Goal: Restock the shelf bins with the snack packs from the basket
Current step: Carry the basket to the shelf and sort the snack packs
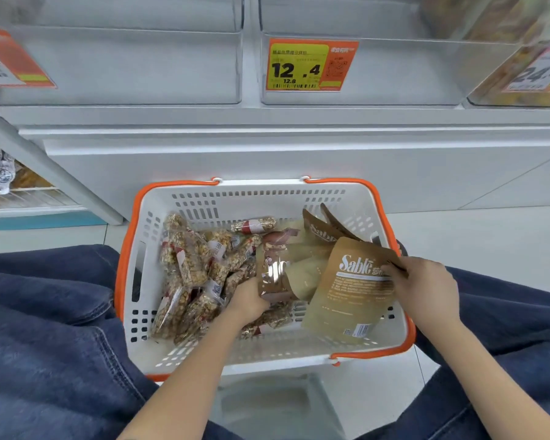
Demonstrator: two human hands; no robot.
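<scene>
bright even store light, soft shadows, wide-angle warping, edges blurred

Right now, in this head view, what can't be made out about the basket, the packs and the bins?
- Basket floor: covered by packs.
- Pack under the left hand: the hand hides its lower edge.
- Sable pouch: small print too fine; right hand covers its corner.
- Left price tag: cut by the frame edge.
- Right bin: contents blurred.

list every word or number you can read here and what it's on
"Sable": tan pouch in the right hand
"12.4" and "12.8": yellow price tag on the middle bin
"24.8": right price tag, blurred
Chinese text, barcodes, left tag: unreadable
</scene>
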